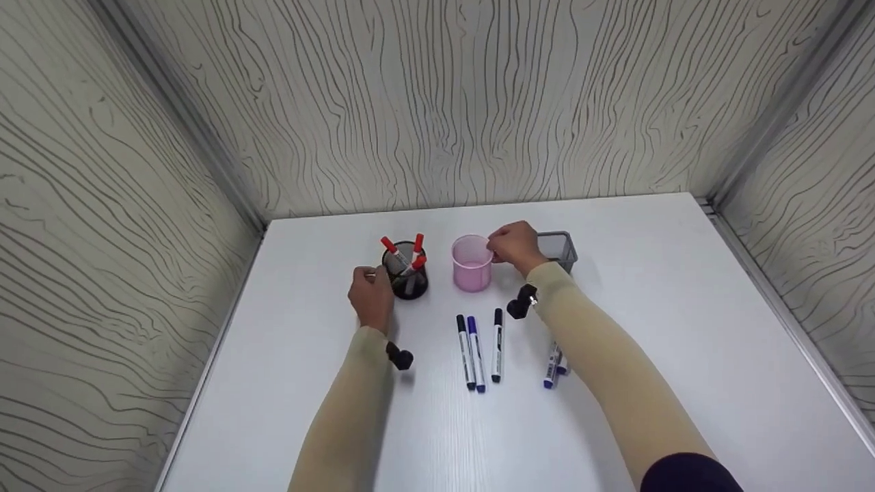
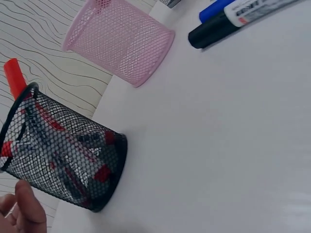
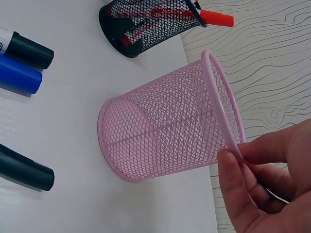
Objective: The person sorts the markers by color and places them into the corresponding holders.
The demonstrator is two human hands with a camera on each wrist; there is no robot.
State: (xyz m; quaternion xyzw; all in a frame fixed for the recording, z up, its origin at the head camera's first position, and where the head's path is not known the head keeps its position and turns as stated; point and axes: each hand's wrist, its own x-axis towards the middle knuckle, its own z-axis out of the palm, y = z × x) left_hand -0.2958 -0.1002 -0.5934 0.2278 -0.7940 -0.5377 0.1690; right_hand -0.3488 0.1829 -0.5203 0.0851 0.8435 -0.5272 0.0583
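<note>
On the left stands a black mesh pen cup [image 1: 410, 283] with several red-capped markers [image 2: 15, 77] leaning in it. My left hand [image 1: 372, 295] is at its left rim, fingers bent, thumb [image 2: 30, 206] against the mesh; the left wrist view cuts off the other fingertips. To the right of that cup is a pink mesh pen cup [image 3: 165, 121] with nothing inside. My right hand [image 1: 517, 246] pinches its rim between thumb and forefinger, from the right. Both cups stand upright on the white table [image 1: 307, 383].
In front of the cups lie two black-capped markers [image 1: 497, 345] and a blue-capped marker [image 1: 476, 354] between them. Further right, blue-capped markers [image 1: 551, 365] lie partly under the right forearm. A grey mesh basket [image 1: 566, 253] stands behind the right hand. Wood-patterned walls surround the table.
</note>
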